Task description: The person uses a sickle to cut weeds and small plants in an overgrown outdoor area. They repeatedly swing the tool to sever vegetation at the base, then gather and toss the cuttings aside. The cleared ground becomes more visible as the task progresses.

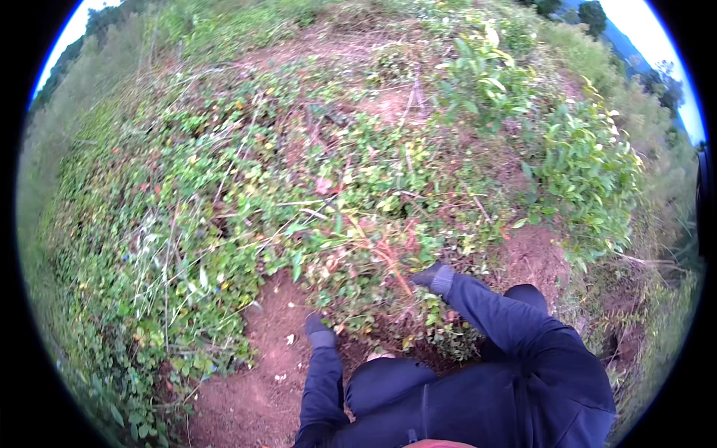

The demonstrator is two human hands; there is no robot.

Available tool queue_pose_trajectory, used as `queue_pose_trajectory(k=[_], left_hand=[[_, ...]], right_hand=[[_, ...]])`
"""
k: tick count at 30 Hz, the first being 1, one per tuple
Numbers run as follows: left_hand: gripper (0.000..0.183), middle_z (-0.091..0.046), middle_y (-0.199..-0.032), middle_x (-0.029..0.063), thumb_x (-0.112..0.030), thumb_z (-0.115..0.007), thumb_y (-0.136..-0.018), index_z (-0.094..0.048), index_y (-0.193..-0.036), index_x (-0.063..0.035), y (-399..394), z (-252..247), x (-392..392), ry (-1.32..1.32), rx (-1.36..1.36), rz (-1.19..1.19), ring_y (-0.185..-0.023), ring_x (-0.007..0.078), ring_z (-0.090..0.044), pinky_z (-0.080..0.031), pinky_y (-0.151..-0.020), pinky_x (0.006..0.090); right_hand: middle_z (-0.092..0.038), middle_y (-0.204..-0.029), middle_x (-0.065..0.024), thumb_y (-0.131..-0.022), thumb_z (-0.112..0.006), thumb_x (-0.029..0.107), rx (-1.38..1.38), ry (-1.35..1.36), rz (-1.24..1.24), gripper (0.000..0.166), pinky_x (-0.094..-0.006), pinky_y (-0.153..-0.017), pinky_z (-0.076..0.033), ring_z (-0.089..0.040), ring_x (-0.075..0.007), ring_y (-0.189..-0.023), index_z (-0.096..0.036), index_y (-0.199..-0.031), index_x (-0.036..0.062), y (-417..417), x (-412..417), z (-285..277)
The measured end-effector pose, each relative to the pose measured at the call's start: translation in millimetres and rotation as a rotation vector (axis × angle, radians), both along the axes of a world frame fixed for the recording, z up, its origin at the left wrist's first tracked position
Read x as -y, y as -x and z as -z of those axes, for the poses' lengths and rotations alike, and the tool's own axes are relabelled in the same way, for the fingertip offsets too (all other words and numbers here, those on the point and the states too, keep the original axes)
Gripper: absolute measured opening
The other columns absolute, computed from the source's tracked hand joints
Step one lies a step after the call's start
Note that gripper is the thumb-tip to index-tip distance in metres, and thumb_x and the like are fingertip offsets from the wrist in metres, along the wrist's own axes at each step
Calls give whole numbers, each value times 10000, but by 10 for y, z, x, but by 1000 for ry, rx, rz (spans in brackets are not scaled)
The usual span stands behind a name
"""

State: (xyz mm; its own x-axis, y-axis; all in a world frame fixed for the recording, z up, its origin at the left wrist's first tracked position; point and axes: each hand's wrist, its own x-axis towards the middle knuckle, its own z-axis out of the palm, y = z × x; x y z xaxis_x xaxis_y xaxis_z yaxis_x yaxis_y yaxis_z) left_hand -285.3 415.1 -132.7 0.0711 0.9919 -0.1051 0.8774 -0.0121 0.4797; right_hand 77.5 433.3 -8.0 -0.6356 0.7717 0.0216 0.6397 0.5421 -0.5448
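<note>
My left hand point(318, 325), in a dark grey glove, is at the left edge of a heap of uprooted vines and weeds point(369, 291), beside bare soil. Its fingers are too dark and small to make out. On the right side of the same heap is my right hand point(428, 276), gloved alike, close to some reddish-orange stems point(395, 263). Its fingertips reach among the leaves, and I cannot see whether they grip anything. The heap of green, yellowed and brown leaves lies between both arms, just before my bent knees point(389, 381).
Reddish bare soil point(246, 397) shows at the lower left, with small pale scraps on it. Leafy shrubs stand at the right point(588, 173) and upper right point(482, 78). Low creeping plants point(196, 162) and dry stalks cover the slope ahead.
</note>
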Motion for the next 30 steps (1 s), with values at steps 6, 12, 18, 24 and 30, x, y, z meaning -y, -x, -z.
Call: queue_pose_trajectory(k=[6,12,18,24,30], left_hand=[[255,-541,-781,69,-145,-551,-753,-514,-992,-66,-202,-29,81,180,-145,-91,-615,194,-503,-437,-537,303],[114,-548,-713,74,-148,-495,-792,-549,-862,-75,-523,-168,141,200,-494,-87,-593,210,-513,-437,-523,320],[148,-565,-702,86,-156,-450,-824,-574,-793,-81,-1041,-684,-399,135,-746,422,-621,233,-534,-441,-536,338],[218,-602,-888,127,-161,-486,-813,-522,-994,-45,-1345,-1145,-372,291,-68,43,-810,292,-581,-463,-634,363],[449,-591,-918,140,-142,-651,-712,-444,-1079,15,-1441,-1453,-396,342,305,95,-804,292,-589,-502,-659,370]], right_hand=[[-617,-965,-41,-762,-504,160,231,79,122,284,-323,-709,-484,-610,-227,-787,-585,-1031,195,-292,68,97],[-517,-1166,-39,-793,-349,474,327,732,113,443,-387,-984,-238,-482,-255,-1057,-494,-1159,269,-240,-319,-120],[-423,-1268,-38,-826,-281,457,412,634,58,490,-374,-1009,-220,-404,-234,-1152,-421,-1229,216,-588,-310,-230],[-349,-1325,15,-816,-245,485,336,689,93,500,-423,-1045,-101,-370,-233,-1185,-358,-1264,295,-507,-429,-221],[-397,-1267,-93,-716,-475,595,-680,823,-153,738,-389,-1016,-230,-360,-222,-1175,-332,-1272,131,-71,33,-329]])
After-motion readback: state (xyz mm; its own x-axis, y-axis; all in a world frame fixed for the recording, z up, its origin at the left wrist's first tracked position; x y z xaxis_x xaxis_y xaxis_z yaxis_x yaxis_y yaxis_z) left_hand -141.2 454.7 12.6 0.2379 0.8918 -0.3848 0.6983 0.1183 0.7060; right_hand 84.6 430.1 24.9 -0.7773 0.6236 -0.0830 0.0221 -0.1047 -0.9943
